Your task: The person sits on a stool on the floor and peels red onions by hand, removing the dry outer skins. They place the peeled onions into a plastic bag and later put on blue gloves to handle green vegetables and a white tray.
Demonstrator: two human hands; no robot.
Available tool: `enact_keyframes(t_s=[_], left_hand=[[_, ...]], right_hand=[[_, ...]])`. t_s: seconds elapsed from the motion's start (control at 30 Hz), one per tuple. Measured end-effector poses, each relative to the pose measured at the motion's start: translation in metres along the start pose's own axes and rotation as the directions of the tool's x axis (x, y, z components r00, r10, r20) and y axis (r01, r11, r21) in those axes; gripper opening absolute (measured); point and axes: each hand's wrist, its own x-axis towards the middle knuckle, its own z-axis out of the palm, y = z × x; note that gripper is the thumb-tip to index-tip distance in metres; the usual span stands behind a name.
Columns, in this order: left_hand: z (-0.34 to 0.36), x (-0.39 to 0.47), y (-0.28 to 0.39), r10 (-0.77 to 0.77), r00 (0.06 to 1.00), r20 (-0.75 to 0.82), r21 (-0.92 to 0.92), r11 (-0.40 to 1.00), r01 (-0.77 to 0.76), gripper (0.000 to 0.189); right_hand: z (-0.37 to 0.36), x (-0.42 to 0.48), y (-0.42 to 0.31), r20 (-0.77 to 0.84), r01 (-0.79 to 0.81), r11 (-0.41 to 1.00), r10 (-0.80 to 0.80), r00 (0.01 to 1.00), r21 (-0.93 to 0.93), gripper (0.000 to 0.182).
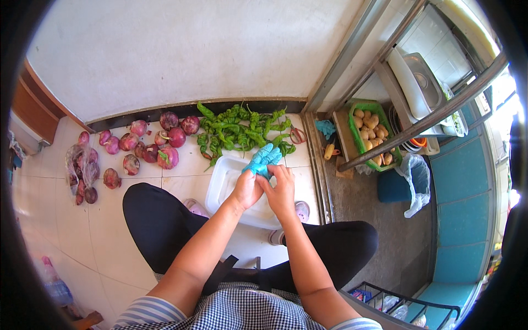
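Observation:
My left hand reaches forward over a white plastic tub, partly inside a blue disposable glove. The glove covers its fingers, while the lower palm and wrist are bare. With its thumb and fingertips, my right hand pinches the cuff of that glove; this hand is bare. The tub rests on the tiled floor between my feet, its front part hidden by my forearms. Just beyond it lies a heap of long green peppers. Red-handled scissors lie at the heap's right end.
Red onions are scattered at the left, beside a clear plastic bag of onions. Past a raised door track stand a green crate of potatoes, a lined blue bin and a metal rack. A white wall closes the far side.

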Motion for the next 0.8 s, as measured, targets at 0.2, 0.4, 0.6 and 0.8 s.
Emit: enact_keyframes(t_s=[0.2,0.4,0.6,0.8], left_hand=[[0.000,-0.001,-0.019,-0.085,0.977,-0.193,0.121,0.987,0.110,0.037],[-0.011,-0.012,-0.018,-0.207,0.961,-0.182,0.018,0.977,0.214,0.030],[-0.015,-0.019,-0.015,-0.301,0.912,-0.277,0.096,0.936,0.338,0.047],[-0.037,-0.027,0.007,-0.237,0.903,-0.358,0.122,0.947,0.297,0.062]], right_hand=[[0.015,-0.004,0.014,-0.115,-0.242,0.970,0.238,0.964,-0.023,0.010],[0.033,-0.010,0.030,-0.070,-0.441,0.885,0.454,0.888,0.147,0.011],[0.052,-0.020,0.062,-0.110,-0.524,0.838,0.541,0.833,0.154,0.009],[0.058,-0.023,0.145,-0.036,-0.596,0.709,0.654,0.755,0.376,0.013]])
